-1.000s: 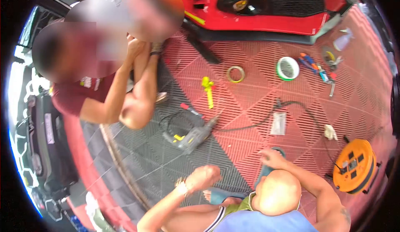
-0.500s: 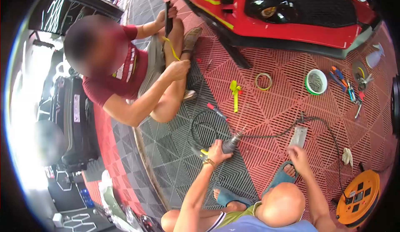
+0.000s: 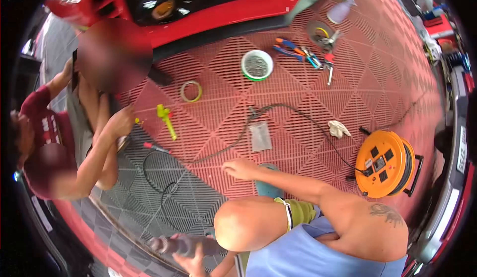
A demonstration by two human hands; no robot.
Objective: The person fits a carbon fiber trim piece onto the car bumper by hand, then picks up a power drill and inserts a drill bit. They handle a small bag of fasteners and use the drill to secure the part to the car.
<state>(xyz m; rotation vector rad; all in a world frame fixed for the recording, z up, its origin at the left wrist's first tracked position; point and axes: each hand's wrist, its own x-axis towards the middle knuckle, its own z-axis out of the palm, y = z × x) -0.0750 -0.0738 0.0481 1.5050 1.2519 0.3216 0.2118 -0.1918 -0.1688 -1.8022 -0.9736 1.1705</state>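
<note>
The left grip (image 3: 191, 264) closes round the drill (image 3: 180, 245), low by the knee (image 3: 241, 225). It looks heavy and rigid, best taken at the handle. The right grip (image 3: 241, 168) hovers open near a packet (image 3: 260, 136).

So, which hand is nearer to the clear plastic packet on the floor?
The right. The right hand lies open just short of the clear plastic packet, not touching it. The left hand is far lower in the view, gripping the electric drill.
</note>
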